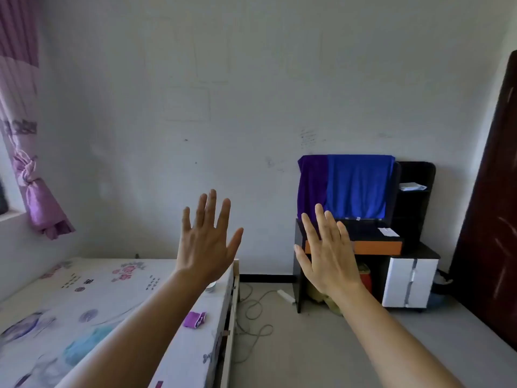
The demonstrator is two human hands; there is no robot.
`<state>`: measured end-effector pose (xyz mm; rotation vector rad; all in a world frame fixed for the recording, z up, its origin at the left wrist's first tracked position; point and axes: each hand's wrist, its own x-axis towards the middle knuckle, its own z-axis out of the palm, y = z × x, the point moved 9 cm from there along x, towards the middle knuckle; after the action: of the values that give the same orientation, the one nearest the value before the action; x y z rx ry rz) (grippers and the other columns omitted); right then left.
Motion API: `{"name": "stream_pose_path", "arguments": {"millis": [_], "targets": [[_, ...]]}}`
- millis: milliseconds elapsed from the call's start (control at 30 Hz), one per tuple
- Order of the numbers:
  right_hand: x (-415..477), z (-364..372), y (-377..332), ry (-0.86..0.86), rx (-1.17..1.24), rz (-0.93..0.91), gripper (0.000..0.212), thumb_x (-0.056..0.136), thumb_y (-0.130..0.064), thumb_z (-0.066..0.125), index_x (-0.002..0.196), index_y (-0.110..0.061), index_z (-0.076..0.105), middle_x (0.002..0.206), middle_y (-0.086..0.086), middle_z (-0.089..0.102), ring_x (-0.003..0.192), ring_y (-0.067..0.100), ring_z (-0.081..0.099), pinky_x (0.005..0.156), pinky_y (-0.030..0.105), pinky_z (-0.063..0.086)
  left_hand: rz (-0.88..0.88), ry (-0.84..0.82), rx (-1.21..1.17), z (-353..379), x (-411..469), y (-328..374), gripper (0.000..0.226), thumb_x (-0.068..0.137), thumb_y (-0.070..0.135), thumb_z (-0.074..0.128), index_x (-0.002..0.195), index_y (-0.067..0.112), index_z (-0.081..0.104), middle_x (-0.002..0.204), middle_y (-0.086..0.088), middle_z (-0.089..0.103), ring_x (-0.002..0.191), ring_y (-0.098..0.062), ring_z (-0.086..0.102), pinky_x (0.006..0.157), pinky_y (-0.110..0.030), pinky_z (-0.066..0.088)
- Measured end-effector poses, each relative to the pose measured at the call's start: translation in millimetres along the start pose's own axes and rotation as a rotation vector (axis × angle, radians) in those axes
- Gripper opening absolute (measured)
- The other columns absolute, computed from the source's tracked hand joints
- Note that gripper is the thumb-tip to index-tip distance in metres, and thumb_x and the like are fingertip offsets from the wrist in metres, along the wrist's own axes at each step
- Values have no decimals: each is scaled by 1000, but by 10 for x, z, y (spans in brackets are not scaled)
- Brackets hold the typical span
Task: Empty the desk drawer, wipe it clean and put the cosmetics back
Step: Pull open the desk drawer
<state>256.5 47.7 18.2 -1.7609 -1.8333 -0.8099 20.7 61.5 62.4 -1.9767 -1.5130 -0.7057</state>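
Orange drawer front (377, 247) behind right hand (330, 259); left hand (205, 245) over bed edge (216, 329); both spread, empty.

Both hands, left (205, 242) and right (327, 253), raised with fingers spread before the desk (372, 245).

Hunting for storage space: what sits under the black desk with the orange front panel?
A red object and a yellowish-green bundle on the floor; the right hand hides part of them.
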Motion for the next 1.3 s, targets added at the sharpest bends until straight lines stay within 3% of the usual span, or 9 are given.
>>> {"name": "stream_pose_path", "arguments": {"millis": [200, 367, 433, 600, 867, 1100, 1300], "targets": [[592, 678, 63, -14, -73, 23, 73, 97, -54, 30, 158, -15, 16, 165, 16, 2, 151, 34, 17, 120, 51, 21, 14, -4, -58, 803, 549, -177, 74, 96, 59, 17, 153, 13, 23, 161, -18, 11, 148, -35, 15, 116, -56, 19], [1000, 1084, 347, -12, -128, 40, 72, 97, -46, 49, 156, -14, 24, 165, 18, 8, 149, 37, 22, 118, 53, 26, 41, -84, -120, 1481, 1161, -64, 75, 94, 60, -2, 155, 16, 0, 162, -14, -9, 150, -31, -2, 120, -53, 9], [1099, 1211, 564, -10, -147, 64, 70, 98, -46, 48, 156, -14, 25, 164, 19, 10, 149, 37, 23, 118, 53, 26, 75, -111, -152, 1759, 1383, 113, 75, 93, 60, -2, 155, 17, -3, 162, -13, -11, 150, -30, -4, 120, -52, 8], [1299, 1655, 1312, -34, -177, 178, 70, 97, -45, 51, 155, -13, 29, 163, 20, 14, 147, 40, 26, 116, 54, 28, 167, -141, -202, 2511, 1938, 779, 73, 96, 59, 13, 154, 14, 18, 162, -16, 10, 148, -34, 15, 117, -55, 20], [1838, 2677, 2614, -62, -180, 296, 69, 98, -46, 48, 154, -11, 30, 162, 22, 15, 146, 40, 27, 115, 55, 29, 293, -134, -220, 3548, 3015, 1967, 73, 95, 59, 6, 155, 18, 11, 163, -13, 4, 150, -31, 5, 119, -54, 12], [2643, 3446, 3557, -66, -161, 384, 71, 99, -50, 42, 156, -12, 26, 163, 22, 11, 148, 37, 24, 117, 53, 28, 318, -72, -215, 4272, 4148, 2463, 69, 97, 56, 21, 151, 14, 29, 158, -17, 23, 145, -35, 24, 114, -56, 23], [3175, 4403, 4105, -140, -226, 329, 70, 99, -50, 42, 156, -13, 25, 164, 21, 9, 148, 37, 23, 118, 54, 26, 305, -91, -293, 5302, 4901, 2877, 70, 97, 56, 22, 150, 11, 33, 156, -19, 27, 143, -37, 28, 111, -58, 28]]}}
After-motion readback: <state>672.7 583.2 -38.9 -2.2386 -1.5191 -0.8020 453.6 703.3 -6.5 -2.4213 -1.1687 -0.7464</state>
